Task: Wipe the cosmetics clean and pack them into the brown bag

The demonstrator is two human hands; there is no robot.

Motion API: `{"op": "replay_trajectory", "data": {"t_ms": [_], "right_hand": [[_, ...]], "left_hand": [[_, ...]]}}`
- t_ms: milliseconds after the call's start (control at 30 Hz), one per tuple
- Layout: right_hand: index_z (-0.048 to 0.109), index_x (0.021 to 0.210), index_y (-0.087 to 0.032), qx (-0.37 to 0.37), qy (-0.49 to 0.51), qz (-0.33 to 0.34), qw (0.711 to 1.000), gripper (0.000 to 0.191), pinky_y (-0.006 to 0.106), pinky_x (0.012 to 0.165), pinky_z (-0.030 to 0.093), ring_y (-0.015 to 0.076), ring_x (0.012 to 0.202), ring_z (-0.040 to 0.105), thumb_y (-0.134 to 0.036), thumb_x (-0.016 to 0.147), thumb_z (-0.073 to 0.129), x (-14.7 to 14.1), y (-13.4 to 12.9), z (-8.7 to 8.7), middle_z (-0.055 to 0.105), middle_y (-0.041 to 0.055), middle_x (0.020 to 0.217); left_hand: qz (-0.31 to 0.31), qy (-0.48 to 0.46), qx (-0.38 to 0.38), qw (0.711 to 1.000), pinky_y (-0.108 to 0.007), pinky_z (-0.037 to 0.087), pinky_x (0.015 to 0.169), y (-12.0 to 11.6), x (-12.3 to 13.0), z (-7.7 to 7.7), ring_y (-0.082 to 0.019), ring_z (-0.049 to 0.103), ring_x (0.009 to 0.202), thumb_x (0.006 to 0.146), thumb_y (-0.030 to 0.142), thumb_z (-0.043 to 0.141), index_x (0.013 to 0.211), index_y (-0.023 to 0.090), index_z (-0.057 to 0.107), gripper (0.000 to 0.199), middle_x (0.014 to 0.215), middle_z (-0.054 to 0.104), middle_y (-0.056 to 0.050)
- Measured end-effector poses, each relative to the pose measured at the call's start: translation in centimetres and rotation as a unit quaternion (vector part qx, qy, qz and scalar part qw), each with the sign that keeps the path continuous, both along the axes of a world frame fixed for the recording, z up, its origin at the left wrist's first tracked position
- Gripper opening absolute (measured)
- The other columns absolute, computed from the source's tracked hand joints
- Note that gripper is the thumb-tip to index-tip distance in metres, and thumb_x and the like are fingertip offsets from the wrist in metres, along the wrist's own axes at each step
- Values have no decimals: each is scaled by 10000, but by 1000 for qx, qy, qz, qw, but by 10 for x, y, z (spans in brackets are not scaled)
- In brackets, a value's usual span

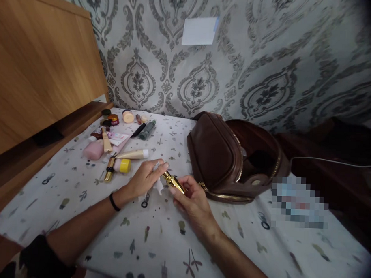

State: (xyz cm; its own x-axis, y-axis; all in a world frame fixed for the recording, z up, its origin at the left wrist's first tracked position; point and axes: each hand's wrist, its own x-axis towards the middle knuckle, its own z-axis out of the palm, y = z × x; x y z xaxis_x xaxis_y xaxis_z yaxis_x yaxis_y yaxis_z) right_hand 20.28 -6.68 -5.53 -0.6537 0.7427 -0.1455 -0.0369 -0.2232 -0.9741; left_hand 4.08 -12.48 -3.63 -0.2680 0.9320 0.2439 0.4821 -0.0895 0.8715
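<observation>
Near the middle of the view, my right hand (193, 198) holds a shiny gold tube (174, 182) at its lower right end. My left hand (146, 176) pinches a white tissue or cloth (158, 184), which touches the upper left end of the tube. Just right of my right hand is an unzipped brown leather bag (213, 154). To the left of my left hand lie a yellow-capped bottle (123, 165), a cream tube with a white cap (133, 154) and a gold-and-black item (109, 168).
A patterned white cloth (157, 243) covers the surface. Several cosmetics, including a pink item (94, 149) and a dark green bottle (147, 130), lie at the back left. A wooden cabinet (48, 65) overhangs the left side. A pixelated item lies right of the bag.
</observation>
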Motion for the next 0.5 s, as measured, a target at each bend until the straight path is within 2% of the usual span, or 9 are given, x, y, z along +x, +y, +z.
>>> {"op": "replay_trajectory", "data": {"t_ms": [67,133,233,367,500], "right_hand": [[496,779,-211,20,3,-17,1000,440,198,416,267,57,477,418,-473,636,819,0,2,-2,526,-63,676],[490,786,-213,33,6,-27,999,435,198,417,267,58,466,406,-473,647,810,0,4,-4,509,-73,645],[492,822,-218,21,16,-39,999,449,197,426,277,63,463,405,-485,650,809,0,6,-5,512,-79,616],[543,822,-200,-46,54,-36,997,454,204,462,330,78,513,471,-541,662,796,-1,7,-2,563,-43,661],[597,808,-188,-78,84,-48,992,441,250,613,455,116,659,573,-518,632,831,-1,7,-1,622,6,828]], "left_hand": [[-21,-8,-7,1000,-256,319,571,-2,-2,2,-123,382,584,953,550,361,685,218,401,429,608,364,56],[-44,-30,-15,998,-243,353,575,-4,-3,5,-121,439,611,949,515,410,807,211,502,348,664,444,45],[-73,-90,-19,993,-229,397,582,-6,-6,7,-110,500,622,942,463,464,972,215,544,262,740,509,36],[-79,-117,-9,990,-226,414,577,-4,-8,6,-99,528,591,937,436,485,941,206,536,236,719,538,41],[-59,-89,-19,994,-223,385,544,-2,-8,2,-101,511,571,952,464,449,894,209,509,268,679,545,48]]}}
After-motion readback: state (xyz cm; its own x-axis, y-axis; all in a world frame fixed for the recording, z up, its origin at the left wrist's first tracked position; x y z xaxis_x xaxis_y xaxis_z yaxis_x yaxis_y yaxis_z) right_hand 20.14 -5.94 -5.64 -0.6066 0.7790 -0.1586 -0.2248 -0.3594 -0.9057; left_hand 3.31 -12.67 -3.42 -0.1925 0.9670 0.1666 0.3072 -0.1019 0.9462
